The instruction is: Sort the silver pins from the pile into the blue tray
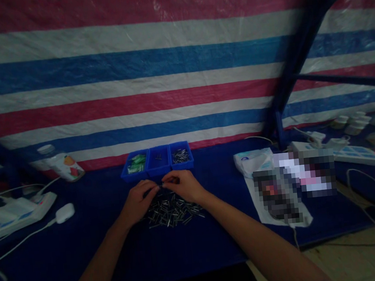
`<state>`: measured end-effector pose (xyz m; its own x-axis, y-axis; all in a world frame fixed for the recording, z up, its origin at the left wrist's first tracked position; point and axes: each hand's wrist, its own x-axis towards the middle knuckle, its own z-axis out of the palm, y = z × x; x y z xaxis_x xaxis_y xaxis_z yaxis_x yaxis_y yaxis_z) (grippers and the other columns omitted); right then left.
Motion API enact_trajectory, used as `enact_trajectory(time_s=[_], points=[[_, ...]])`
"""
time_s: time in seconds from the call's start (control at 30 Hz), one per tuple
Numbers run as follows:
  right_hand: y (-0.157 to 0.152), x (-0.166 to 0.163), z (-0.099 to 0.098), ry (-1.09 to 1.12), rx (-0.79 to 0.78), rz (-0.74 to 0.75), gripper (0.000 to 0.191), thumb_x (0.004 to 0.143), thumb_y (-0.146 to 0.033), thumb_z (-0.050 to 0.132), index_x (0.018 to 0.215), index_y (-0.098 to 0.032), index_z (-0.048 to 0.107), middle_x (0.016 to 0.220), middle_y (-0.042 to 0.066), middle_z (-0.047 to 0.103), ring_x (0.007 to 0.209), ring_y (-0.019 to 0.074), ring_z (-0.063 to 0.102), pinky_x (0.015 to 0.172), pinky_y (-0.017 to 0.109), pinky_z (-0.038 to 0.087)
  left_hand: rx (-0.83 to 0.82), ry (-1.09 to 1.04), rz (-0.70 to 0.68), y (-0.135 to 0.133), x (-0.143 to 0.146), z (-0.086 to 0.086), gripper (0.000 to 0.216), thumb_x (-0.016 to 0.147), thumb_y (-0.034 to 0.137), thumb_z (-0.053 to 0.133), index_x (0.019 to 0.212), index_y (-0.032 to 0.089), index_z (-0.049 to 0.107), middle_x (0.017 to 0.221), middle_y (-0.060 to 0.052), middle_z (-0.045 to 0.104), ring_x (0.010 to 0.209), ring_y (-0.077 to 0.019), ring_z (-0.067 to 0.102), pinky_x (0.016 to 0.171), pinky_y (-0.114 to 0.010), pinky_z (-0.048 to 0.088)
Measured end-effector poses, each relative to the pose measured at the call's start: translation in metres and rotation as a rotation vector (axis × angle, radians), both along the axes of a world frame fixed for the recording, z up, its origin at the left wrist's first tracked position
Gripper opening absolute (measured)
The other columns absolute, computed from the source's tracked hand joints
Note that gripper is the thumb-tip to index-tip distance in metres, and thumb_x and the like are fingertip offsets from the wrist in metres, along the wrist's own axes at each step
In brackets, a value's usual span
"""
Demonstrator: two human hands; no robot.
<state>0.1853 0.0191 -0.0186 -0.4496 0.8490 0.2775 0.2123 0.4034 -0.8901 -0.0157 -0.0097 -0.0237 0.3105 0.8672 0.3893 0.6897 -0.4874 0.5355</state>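
Both hands meet just behind a loose pile of small metal pins (pixel 174 211) on the dark blue tabletop. My left hand (pixel 142 194) has its thumb and fingers pinched together, pointing right. Opposite it, my right hand (pixel 183 185) is also pinched, its fingertips nearly touching the left ones. Something tiny sits between the fingertips, too small and dark to name. Right behind the hands stand three joined blue bins: the left bin (pixel 124 173) holds green and clear packets, the middle bin (pixel 158 165) a few small pieces, the right bin (pixel 191 160) many small metal parts.
To the left are a bottle (pixel 64 166), a power strip (pixel 22 218) and a white charger case (pixel 65 213) with cables. On the right lie a tissue pack (pixel 252 160), blurred items on paper, another power strip (pixel 358 155) and small jars (pixel 358 124). A striped tarp hangs behind.
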Motion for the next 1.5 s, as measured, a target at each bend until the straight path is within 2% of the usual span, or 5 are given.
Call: enact_trajectory(time_s=[0.37,0.63,0.8,1.1,1.5], points=[[0.005,-0.005,-0.005,0.282,-0.161,0.025,0.012,0.076,-0.025,0.069,0.086,-0.02,0.071,0.084,0.001,0.07,0.078,0.0144,0.062,0.077,0.032,0.046,-0.161,-0.172,0.025,-0.006,0.012,0.005,0.039,0.093,0.043,0.037,0.074,0.018,0.061,0.076,-0.001,0.062,0.074,-0.0169,0.056,0.073,-0.028,0.044],[0.013,0.019,0.009,0.348,-0.455,-0.057,0.033,0.08,-0.039,0.061,0.057,-0.018,0.051,0.051,-0.004,0.047,0.045,0.0067,0.041,0.047,0.023,0.03,-0.129,-0.052,0.116,-0.003,0.003,0.005,0.036,0.092,0.045,0.043,0.087,0.018,0.066,0.083,-0.002,0.068,0.077,-0.0179,0.061,0.073,-0.029,0.045],[0.025,0.036,0.009,0.309,-0.498,-0.272,0.028,0.084,-0.044,0.053,0.077,-0.018,0.059,0.064,-0.002,0.059,0.043,0.0081,0.048,0.045,0.023,0.031,-0.084,0.107,0.148,0.002,-0.007,-0.001,0.028,0.09,0.041,0.048,0.09,0.02,0.066,0.088,-0.003,0.069,0.078,-0.0181,0.062,0.072,-0.03,0.045],[0.014,0.019,-0.011,-0.461,0.447,0.038,0.032,0.089,-0.013,0.046,0.11,-0.022,0.068,0.115,0.005,0.068,0.105,0.0203,0.057,0.089,0.036,0.04,-0.119,0.212,0.027,-0.002,-0.003,-0.003,0.018,0.085,0.031,0.058,0.093,0.02,0.07,0.092,-0.005,0.067,0.085,-0.0184,0.061,0.078,-0.031,0.046],[0.011,0.007,-0.004,-0.756,0.588,0.109,0.023,0.089,-0.013,0.051,0.101,-0.023,0.068,0.1,0.005,0.07,0.098,0.0217,0.055,0.085,0.036,0.033,-0.148,0.161,0.007,-0.003,0.0,-0.004,0.015,0.086,0.027,0.056,0.085,0.02,0.07,0.086,-0.003,0.064,0.074,-0.0142,0.059,0.068,-0.026,0.044]])
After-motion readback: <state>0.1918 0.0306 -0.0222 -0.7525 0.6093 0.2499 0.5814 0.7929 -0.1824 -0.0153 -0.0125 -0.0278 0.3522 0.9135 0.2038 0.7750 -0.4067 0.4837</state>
